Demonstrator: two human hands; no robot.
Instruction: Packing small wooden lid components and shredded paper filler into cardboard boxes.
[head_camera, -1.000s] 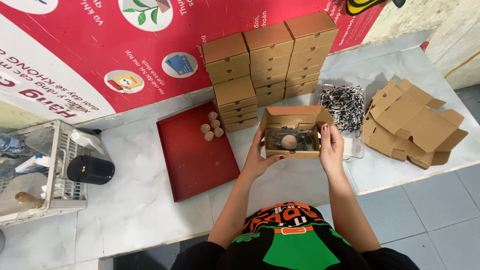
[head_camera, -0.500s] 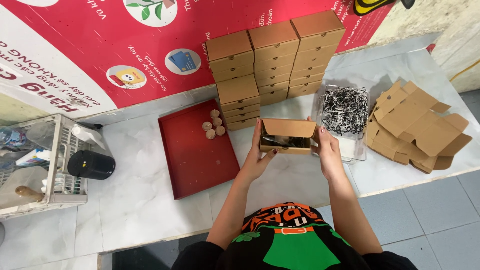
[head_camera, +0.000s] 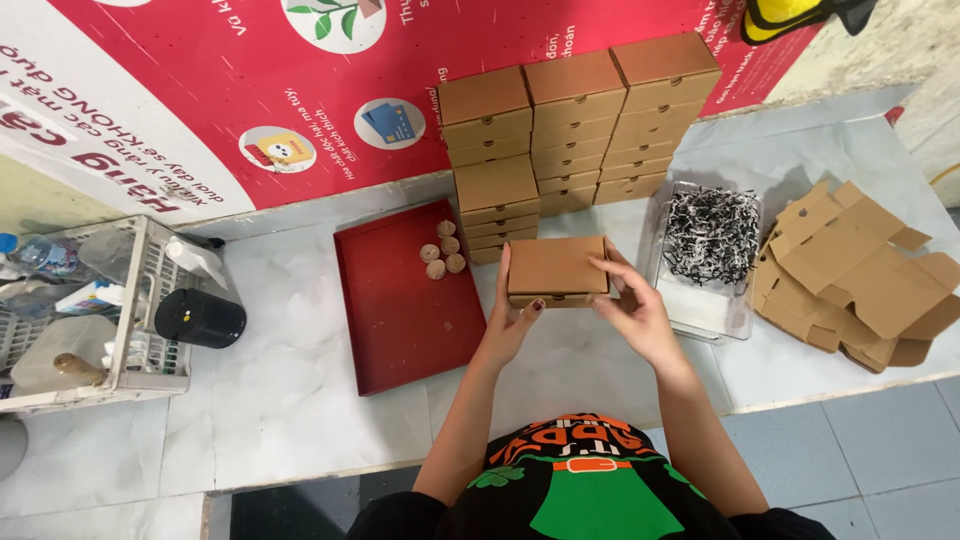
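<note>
At nine o'clock from your hands stands a white wire basket (head_camera: 140, 300) holding plastic bottles, with a black cylindrical jar (head_camera: 200, 318) touching its right side. Next comes a flat red rectangular tray (head_camera: 400, 310) on the pale marble counter (head_camera: 280, 390); four small round brown balls (head_camera: 442, 250) cluster in its far right corner.

Your left hand (head_camera: 512, 325) cups the left end of a small closed brown cardboard box (head_camera: 556, 270), fingers up along its side and thumb under the front edge. The box is lifted just above the counter, dead centre before you. Your right hand (head_camera: 632, 310) clasps its right end, fingers laid over the lid corner.

At twelve o'clock, stacks of identical closed brown cardboard boxes (head_camera: 580, 130) rise against the red printed banner (head_camera: 250, 90). At two o'clock sits a clear plastic tray of black-and-white shredded paper (head_camera: 712, 235), and at three o'clock a heap of flat unfolded brown cardboard blanks (head_camera: 860, 275).
</note>
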